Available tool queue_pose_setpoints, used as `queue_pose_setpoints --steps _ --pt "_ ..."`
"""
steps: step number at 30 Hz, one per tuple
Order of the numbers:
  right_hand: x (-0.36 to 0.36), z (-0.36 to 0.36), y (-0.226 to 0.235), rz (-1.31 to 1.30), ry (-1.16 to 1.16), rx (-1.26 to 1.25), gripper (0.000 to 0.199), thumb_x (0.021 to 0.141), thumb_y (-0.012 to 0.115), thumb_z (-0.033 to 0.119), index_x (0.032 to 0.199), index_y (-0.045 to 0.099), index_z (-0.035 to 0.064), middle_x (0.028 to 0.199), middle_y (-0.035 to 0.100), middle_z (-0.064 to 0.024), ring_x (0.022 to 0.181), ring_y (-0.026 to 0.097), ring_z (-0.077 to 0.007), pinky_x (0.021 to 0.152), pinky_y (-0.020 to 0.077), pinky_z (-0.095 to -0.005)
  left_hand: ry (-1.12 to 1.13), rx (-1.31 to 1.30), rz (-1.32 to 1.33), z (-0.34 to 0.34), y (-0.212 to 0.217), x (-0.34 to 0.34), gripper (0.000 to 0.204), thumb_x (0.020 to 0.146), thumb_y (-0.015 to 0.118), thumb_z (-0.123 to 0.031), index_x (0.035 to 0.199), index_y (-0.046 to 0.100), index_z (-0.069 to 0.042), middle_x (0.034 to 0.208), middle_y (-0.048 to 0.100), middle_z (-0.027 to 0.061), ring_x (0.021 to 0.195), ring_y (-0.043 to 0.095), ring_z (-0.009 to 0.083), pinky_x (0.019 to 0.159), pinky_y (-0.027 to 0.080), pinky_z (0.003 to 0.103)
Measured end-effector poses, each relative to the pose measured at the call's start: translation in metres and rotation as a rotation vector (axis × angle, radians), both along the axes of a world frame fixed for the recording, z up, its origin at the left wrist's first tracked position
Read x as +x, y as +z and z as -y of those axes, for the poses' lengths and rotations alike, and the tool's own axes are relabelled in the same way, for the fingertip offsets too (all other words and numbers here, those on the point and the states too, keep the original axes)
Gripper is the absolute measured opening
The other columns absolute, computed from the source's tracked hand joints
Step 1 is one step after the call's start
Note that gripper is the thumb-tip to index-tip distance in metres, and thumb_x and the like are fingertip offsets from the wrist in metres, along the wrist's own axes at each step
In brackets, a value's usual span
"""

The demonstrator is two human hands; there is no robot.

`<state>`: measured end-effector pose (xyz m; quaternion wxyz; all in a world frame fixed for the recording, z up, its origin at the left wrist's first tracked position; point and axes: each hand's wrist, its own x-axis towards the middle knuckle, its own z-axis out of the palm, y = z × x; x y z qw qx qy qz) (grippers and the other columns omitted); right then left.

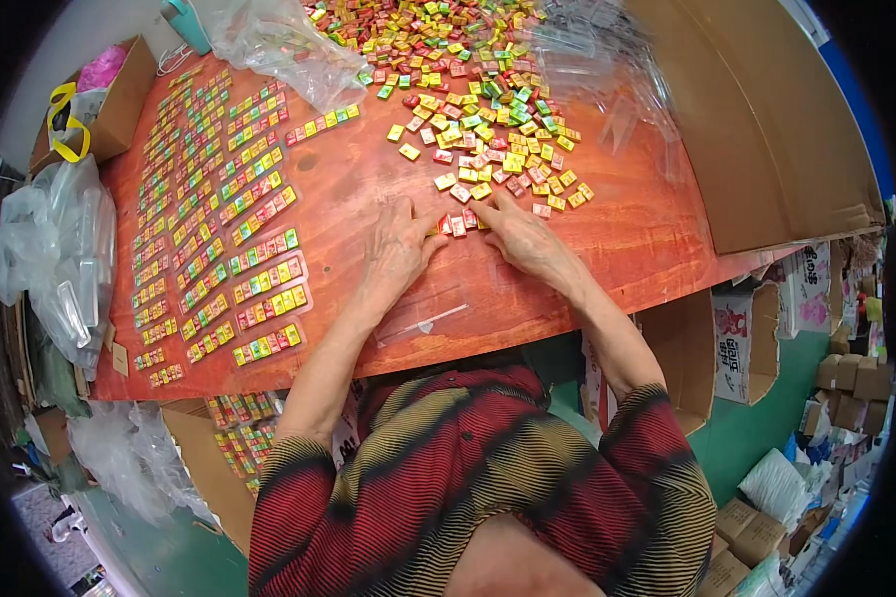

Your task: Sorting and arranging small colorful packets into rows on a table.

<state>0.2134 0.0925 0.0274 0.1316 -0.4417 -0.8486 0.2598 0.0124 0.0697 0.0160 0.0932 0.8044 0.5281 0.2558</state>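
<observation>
A short row of small red, white and yellow boxes (458, 225) lies on the table in front of me. My left hand (398, 244) grips the row's left end with thumb and fingers, while my right hand (521, 239) grips its right end. Fingers hide both ends of the row. Just beyond spreads a loose heap of small coloured boxes (488, 124), mostly yellow, red and green. Nearer to me, a thin see-through plastic tray (423, 324) lies by the table's front edge.
Several filled trays of boxes (269, 279) stand in columns on the left of the red table (348, 224). Plastic bags (289, 50) and see-through trays (607, 70) flank the heap. A big cardboard box (767, 129) stands at the right; another carton (129, 90) at the far left.
</observation>
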Motion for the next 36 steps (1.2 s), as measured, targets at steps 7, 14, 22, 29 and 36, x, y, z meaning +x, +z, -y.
queue_pose_setpoints --steps 7,14,22,29,36 --pt "-0.011 0.008 0.011 0.058 -0.064 -0.004 0.034 0.078 0.061 0.016 0.108 0.050 0.0045 0.098 0.048 -0.0178 0.085 0.056 -0.0355 0.069 0.0459 -0.0407 0.015 0.047 -0.025 0.001 -0.006 -0.001 0.032 0.067 0.070 -0.022 0.097 0.064 -0.014 0.086 0.048 0.0115 0.081 0.051 0.0305 0.066 0.044 0.041" --pt "-0.021 0.011 0.001 0.147 -0.161 0.106 0.038 0.078 0.062 0.025 0.111 0.049 0.0105 0.097 0.052 -0.0147 0.075 0.059 -0.0335 0.061 0.0485 -0.0406 0.039 0.016 -0.022 0.001 -0.004 0.005 0.031 0.068 0.070 -0.022 0.097 0.064 -0.015 0.087 0.048 0.0121 0.083 0.050 0.0305 0.066 0.044 0.041" --pt "0.001 0.004 0.001 -0.018 -0.077 0.005 0.053 0.075 0.063 0.012 0.124 0.040 0.0113 0.105 0.049 -0.0187 0.088 0.055 -0.0373 0.073 0.0464 -0.0425 0.000 -0.075 0.042 0.006 0.007 -0.010 0.046 0.068 0.071 -0.019 0.111 0.055 -0.013 0.095 0.049 0.0134 0.088 0.051 0.0316 0.074 0.044 0.040" --pt "0.015 0.003 0.018 0.188 -0.253 0.099 0.043 0.072 0.063 0.006 0.112 0.046 0.0072 0.098 0.049 -0.0177 0.086 0.055 -0.0355 0.072 0.0458 -0.0419 0.019 -0.163 0.081 0.013 0.008 -0.032 0.047 0.071 0.069 -0.014 0.114 0.051 -0.008 0.105 0.049 0.0155 0.095 0.052 0.0330 0.077 0.044 0.039" --pt "-0.021 0.004 -0.003 0.051 -0.051 0.130 0.035 0.077 0.061 0.016 0.110 0.050 0.0106 0.091 0.050 -0.0132 0.080 0.056 -0.0310 0.066 0.0467 -0.0404 -0.045 -0.077 0.101 0.002 -0.002 -0.013 0.044 0.070 0.068 -0.011 0.111 0.054 -0.008 0.093 0.050 0.0127 0.086 0.052 0.0305 0.073 0.044 0.038"
